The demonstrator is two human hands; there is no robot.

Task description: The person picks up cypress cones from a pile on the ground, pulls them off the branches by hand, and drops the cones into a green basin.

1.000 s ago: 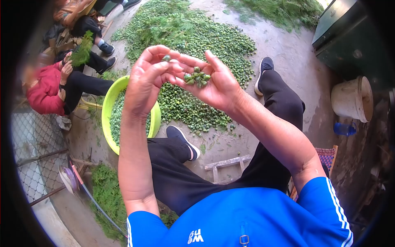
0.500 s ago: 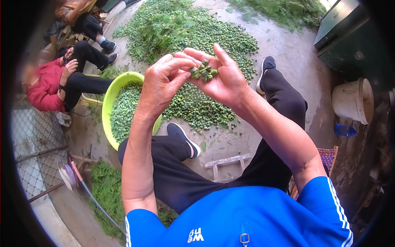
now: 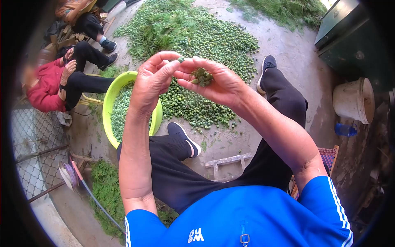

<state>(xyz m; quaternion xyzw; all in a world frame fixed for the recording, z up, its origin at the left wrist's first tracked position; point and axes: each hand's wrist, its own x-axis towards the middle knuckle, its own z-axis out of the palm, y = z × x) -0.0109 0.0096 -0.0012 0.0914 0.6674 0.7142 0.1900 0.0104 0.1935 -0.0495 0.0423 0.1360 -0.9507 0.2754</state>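
My left hand (image 3: 150, 84) is closed in a pinch, its thumb and forefinger on a small green cone (image 3: 180, 59). The thumb of my right hand (image 3: 224, 84) meets the same cone from the other side. In the half-closed right palm lies a cluster of green cones (image 3: 201, 77), partly covered by the fingers. Below both hands, many loose green cones (image 3: 193, 107) spread over the floor. A yellow-green basin (image 3: 108, 113), filled with green cones (image 3: 122, 109), stands left of my left forearm.
Feathery green sprigs (image 3: 164, 31) lie on the pile, with more foliage (image 3: 107, 185) at lower left. A person in a red top (image 3: 47, 84) sits left of the basin. A white bucket (image 3: 349, 101) and blue bottle (image 3: 345, 130) are at right; a wooden frame (image 3: 228, 161) lies between my legs.
My right hand has turned from palm-up and spread to half-closed around the cluster. My left hand has shifted slightly left, and a single cone now shows between the fingertips.
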